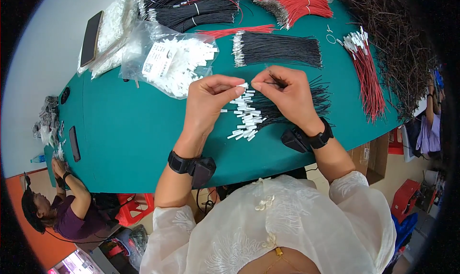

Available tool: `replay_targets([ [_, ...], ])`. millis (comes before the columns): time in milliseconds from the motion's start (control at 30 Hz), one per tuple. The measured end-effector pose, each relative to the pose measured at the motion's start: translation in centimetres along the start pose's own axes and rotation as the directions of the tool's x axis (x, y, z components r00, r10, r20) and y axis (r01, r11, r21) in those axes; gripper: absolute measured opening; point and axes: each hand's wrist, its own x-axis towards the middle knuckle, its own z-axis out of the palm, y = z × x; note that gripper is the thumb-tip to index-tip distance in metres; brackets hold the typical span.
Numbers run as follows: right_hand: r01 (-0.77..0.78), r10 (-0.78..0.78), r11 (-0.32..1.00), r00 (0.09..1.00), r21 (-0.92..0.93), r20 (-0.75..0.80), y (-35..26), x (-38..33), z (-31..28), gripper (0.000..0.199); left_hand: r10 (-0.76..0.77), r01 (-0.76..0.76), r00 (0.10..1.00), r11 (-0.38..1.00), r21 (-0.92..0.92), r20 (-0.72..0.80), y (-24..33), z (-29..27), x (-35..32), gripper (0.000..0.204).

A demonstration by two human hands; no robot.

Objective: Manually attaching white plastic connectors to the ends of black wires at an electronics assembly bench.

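Note:
My left hand [207, 97] pinches a small white connector housing [243, 85] between thumb and fingertips. Close to its right side, my right hand [293, 94] is closed round several thin black wires [277, 79], its thumb and forefinger near the housing. Whether a wire end sits inside the housing is too small to tell. Below both hands lies a pile of white connectors [248, 117] on the ends of black wires [268, 112], partly hidden by my right hand. Beyond it rests a row of black wires [282, 50] with bare metal ends. A clear bag of white housings [184, 65] lies open at the left.
Black wire bundles [191, 8] and red ones [306, 3] lie at the far edge. Red wires with white connectors [369, 82] and a dark brown wire heap [397, 44] are at right. A phone [92, 38] rests on bags. Another person [62, 207] works at left.

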Motion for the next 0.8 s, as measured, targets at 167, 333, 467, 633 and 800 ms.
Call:
replay_targets([
  [167, 0.011, -0.01, 0.999, 1.0, -0.041, 0.025, 0.0, 0.0, 0.0, 0.005, 0.02, -0.019, 1.0, 0.999, 0.032, -0.005, 0.1, 0.0, 0.0, 0.017],
  [333, 0.004, -0.004, 1.0, 1.0, -0.004, 0.023, 0.2, 0.0, 0.0, 0.005, 0.011, -0.011, 1.0, 1.0, 0.015, -0.003, -0.2, 0.2, 0.0, 0.016],
  [467, -0.013, 0.014, 0.999, 0.998, -0.033, 0.054, 0.5, 0.2, -0.2, 0.008, 0.015, -0.016, 1.0, 0.997, 0.073, 0.012, -0.5, 0.1, 0.3, 0.014],
  [633, 0.015, 0.03, 0.976, 0.979, -0.219, 0.202, 0.0, 1.0, -1.2, 0.019, 0.046, -0.071, 0.996, 0.929, 0.364, 0.077, -2.0, -0.2, 0.2, 0.015],
  [800, 0.256, -0.249, 0.911, 0.966, -0.323, 0.063, 1.6, 1.2, -0.7, 0.027, 0.238, -0.321, 0.947, 0.662, 0.677, 0.217, 0.0, -0.4, 0.1, 0.016],
])
